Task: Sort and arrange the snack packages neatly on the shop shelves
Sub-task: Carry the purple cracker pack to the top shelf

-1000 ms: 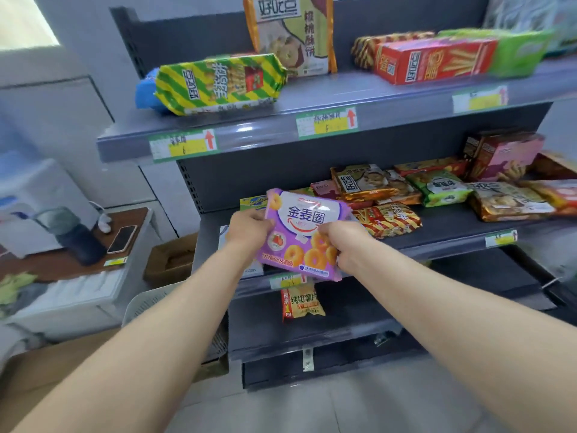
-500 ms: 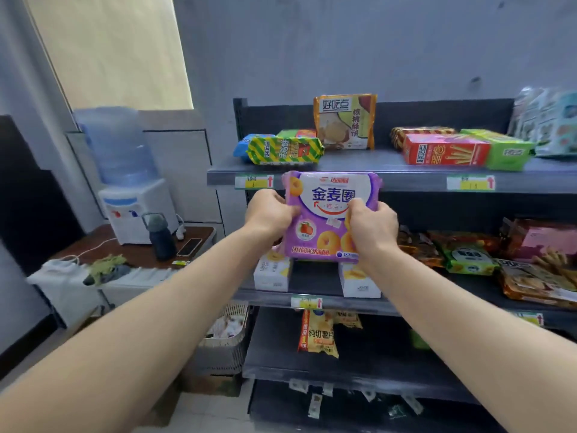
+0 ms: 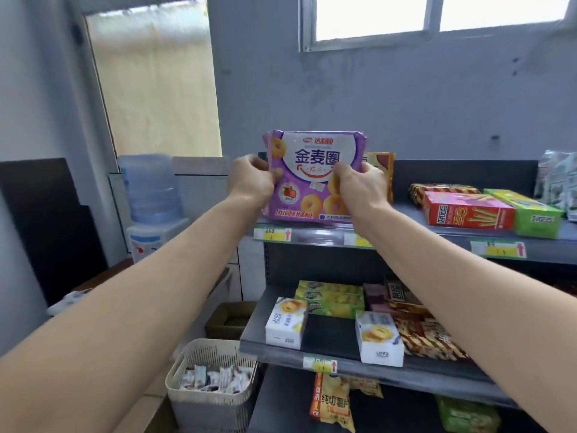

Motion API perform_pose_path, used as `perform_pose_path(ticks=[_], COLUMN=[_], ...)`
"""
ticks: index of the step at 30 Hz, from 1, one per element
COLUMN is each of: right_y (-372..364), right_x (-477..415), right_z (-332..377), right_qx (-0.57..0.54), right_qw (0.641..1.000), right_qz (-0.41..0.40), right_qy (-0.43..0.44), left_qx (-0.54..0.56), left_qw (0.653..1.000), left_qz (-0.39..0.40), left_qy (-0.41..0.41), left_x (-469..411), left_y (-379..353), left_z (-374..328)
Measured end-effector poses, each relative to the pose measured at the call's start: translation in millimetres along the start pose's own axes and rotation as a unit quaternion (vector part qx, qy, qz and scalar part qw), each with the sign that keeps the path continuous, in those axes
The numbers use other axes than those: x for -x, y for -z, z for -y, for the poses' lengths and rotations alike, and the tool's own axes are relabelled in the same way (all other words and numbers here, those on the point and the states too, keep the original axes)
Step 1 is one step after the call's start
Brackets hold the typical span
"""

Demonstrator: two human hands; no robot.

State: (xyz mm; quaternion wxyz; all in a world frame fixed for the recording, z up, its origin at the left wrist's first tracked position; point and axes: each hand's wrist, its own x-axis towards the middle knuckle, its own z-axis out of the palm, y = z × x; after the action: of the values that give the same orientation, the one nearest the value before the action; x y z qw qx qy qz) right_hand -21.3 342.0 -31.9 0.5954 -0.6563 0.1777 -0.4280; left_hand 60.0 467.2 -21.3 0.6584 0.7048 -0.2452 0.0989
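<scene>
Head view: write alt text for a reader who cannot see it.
The left hand and right hand hold a purple snack package upright at the left end of the top shelf. A red box and green box lie further right; white boxes stand one shelf down.

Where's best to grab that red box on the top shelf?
Probably its left end, from the front left. The red box lies flat along the top shelf, the green box crowds its right end and a striped pack sits behind, so that end looks freest.
</scene>
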Motion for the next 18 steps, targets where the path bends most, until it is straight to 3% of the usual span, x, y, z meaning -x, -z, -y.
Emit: perform_pose_path(ticks=[5, 18], right_y=[-33, -124], right_x=[-46, -181], right_z=[-11, -25], right_qx=[-0.013, 0.036], right_qw=[0.999, 0.998], right_qz=[0.042, 0.05], right_qy=[-0.02, -0.023], left_qx=[0.012, 0.066], left_qw=[1.0, 0.998], left_qz=[-0.023, -0.005], left_qy=[0.012, -0.022], left_x=[-59, -233], left_y=[0, -8], left_z=[24, 86])
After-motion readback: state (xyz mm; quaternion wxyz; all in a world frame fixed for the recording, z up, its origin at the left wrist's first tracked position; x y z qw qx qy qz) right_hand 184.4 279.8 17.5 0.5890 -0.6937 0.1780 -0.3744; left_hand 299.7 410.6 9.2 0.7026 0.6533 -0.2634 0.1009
